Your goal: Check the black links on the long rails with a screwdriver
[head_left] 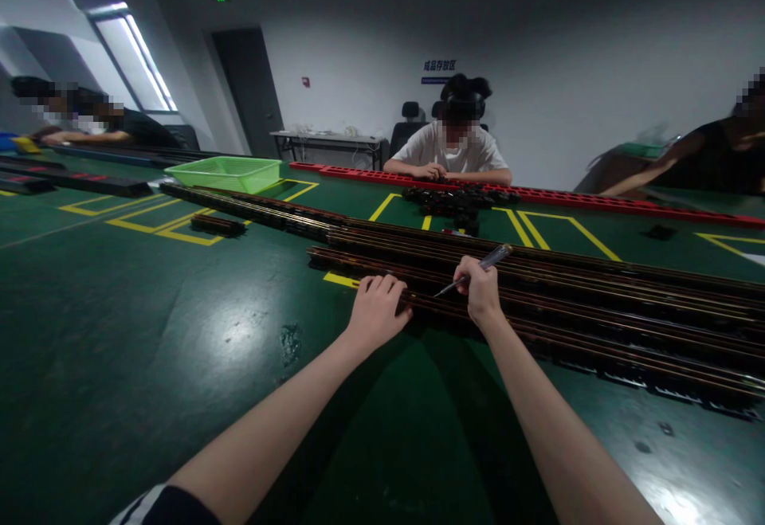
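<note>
My right hand (478, 290) is closed around a slim screwdriver (495, 255) with a greyish handle. The shaft slants down to the left, and its tip is close to or on the nearest long, dark track-like strip (538, 332) with coppery lines along it. Left of the tip, my left hand (378, 308) grips that strip near its left end, fingers over the top and thumb on the near side. Several similar strips (598, 290) lie side by side behind it, running off to the right. Whatever the tip touches is too small to make out.
A green basket (224, 174) stands beyond a short strip piece (218, 225). Across the green table (179, 334), a person (451, 146) works behind a pile of dark parts (445, 200) and a red slotted rail (555, 193). Other people sit at left and right.
</note>
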The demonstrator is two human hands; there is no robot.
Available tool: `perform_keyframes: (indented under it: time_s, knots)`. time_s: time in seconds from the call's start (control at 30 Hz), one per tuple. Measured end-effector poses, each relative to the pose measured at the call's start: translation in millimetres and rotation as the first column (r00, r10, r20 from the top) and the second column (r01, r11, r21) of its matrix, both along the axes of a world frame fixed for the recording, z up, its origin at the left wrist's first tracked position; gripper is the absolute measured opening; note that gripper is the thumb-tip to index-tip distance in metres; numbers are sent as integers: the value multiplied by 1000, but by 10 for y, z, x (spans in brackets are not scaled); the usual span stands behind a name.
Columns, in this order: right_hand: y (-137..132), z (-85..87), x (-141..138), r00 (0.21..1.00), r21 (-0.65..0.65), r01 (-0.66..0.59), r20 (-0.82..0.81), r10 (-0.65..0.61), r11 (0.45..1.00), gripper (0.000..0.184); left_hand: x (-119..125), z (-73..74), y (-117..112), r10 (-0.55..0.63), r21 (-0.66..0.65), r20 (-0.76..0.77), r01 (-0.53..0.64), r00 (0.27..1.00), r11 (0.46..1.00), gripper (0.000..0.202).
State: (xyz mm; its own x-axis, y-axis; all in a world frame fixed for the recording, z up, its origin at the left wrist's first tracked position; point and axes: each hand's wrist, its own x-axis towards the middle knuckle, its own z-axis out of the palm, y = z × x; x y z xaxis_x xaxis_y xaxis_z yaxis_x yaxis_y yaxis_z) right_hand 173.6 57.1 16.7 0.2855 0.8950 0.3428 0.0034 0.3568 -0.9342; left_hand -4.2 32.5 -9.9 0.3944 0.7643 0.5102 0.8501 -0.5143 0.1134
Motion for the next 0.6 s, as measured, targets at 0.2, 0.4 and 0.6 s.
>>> perform_keyframes:
  time_s: [0.2, 0.4, 0.6]
  knots:
    - [-5, -7, -14, 998, 31, -29, 52, 27, 999, 22, 9, 4, -9, 38, 17, -21, -38, 999, 999, 24]
    - [-47, 38, -61, 993, 21, -60, 107, 58, 998, 21, 6, 8, -3, 89, 23, -23, -89, 996, 996, 23]
    - [-56, 78, -62, 974, -38, -134, 180, 139, 990, 17, 2, 8, -5, 139, 29, -30, -138, 990, 990, 21]
